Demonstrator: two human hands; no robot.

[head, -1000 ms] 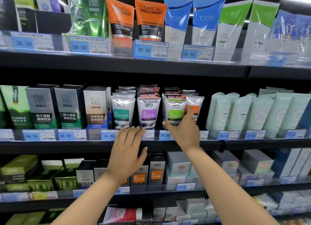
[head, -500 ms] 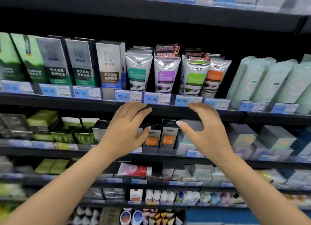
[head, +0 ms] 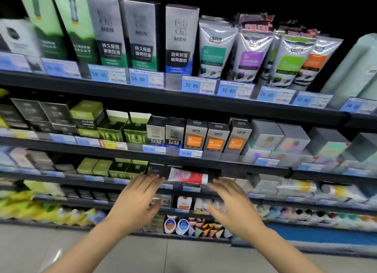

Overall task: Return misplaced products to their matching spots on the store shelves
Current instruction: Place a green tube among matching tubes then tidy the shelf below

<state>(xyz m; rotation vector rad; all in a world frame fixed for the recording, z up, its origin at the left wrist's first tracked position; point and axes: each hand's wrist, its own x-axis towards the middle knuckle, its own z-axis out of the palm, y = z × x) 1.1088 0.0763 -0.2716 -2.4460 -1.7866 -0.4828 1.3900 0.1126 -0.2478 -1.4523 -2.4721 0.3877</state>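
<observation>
A red-and-white tube [head: 187,176] lies on its side on the third shelf down, glossy and soft-looking, flat across the tops of dark cartons [head: 156,169]; it sits between the two hands, slightly farther in. The left hand [head: 136,199] reaches toward the shelf edge with straight, spread fingers, its fingertips near the tube's left end; whether they touch the tube or the carton beside it cannot be told through the blur; it holds nothing. The right hand [head: 230,206] is likewise spread and relaxed, fingers loosely fanned, just below and right of the tube's red end, gripping nothing. On the top shelf stand tall matte grey boxes [head: 140,36] with green bands, and to their right silvery foil tubes [head: 216,48] with teal, purple, green and orange panels; pale mint rounded tubes [head: 355,68] rise at far right. One shelf lower are squat grey cartons with orange labels [head: 216,138], shiny olive-green boxes [head: 111,130] to their left, and pastel iridescent cubes [head: 293,142] to the right; blue paper price tags [head: 199,85] line the black shelf rails [head: 102,89].
</observation>
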